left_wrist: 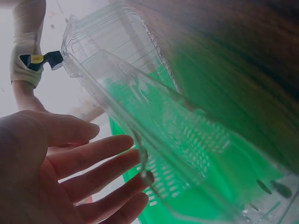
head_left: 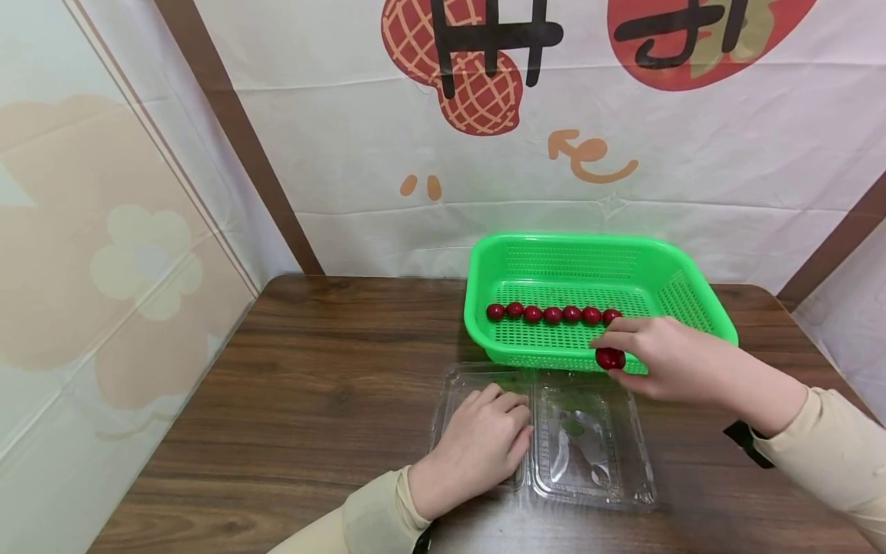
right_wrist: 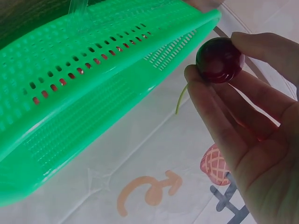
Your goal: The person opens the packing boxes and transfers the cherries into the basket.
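My right hand (head_left: 674, 362) pinches a dark red cherry (right_wrist: 220, 60) between thumb and fingertips, above the front rim of the green basket (head_left: 720, 319). A thin green stem hangs below the cherry in the right wrist view. Inside the basket, several more cherries (head_left: 552, 315) lie in a row. My left hand (head_left: 477, 438) is over the left half of an opened clear plastic clamshell box (head_left: 577, 438). In the left wrist view its fingers (left_wrist: 100, 151) are loosely extended, with fingertips at the box's edge.
The clamshell lies on a brown wood-grain table (head_left: 277, 400), just in front of the basket. Behind the table hangs a white printed cloth (head_left: 332, 138), close to the basket's back rim. Another cloth panel (head_left: 104, 269) borders the left side.
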Demonstrator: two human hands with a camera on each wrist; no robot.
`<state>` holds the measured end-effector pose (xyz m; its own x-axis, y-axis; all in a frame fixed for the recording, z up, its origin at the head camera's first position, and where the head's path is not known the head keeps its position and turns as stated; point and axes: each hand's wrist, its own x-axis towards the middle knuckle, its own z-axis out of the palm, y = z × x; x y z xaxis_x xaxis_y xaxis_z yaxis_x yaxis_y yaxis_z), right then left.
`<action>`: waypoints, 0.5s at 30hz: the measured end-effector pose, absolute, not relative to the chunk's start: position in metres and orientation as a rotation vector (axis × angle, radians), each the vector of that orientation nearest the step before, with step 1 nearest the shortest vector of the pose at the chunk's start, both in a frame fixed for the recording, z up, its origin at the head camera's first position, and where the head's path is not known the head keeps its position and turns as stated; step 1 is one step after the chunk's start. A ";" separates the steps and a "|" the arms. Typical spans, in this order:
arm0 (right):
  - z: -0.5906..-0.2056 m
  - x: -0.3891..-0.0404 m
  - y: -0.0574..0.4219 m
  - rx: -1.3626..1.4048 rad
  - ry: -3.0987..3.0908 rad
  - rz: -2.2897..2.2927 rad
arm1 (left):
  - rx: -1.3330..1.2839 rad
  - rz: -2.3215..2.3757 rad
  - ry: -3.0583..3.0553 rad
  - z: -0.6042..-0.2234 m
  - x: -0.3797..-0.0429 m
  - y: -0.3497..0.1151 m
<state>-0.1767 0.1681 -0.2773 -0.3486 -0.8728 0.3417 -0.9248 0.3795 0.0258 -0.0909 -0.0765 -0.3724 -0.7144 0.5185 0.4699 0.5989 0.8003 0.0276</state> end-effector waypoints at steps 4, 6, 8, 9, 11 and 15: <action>-0.276 -0.181 0.170 1.572 -2.361 0.255 | -0.837 -0.241 -2.543 -0.373 -0.091 -0.076; -0.276 -0.184 0.171 1.569 -2.380 0.242 | -0.835 -0.239 -2.545 -0.373 -0.091 -0.076; -0.275 -0.187 0.172 1.569 -2.397 0.226 | -0.835 -0.239 -2.546 -0.373 -0.091 -0.076; -0.275 -0.188 0.172 1.570 -2.404 0.217 | -0.835 -0.239 -2.547 -0.373 -0.091 -0.076; -0.275 -0.191 0.173 1.569 -2.413 0.202 | -0.833 -0.240 -2.550 -0.373 -0.091 -0.076; -0.273 -0.198 0.173 1.572 -2.405 0.194 | -0.832 -0.240 -2.553 -0.373 -0.091 -0.076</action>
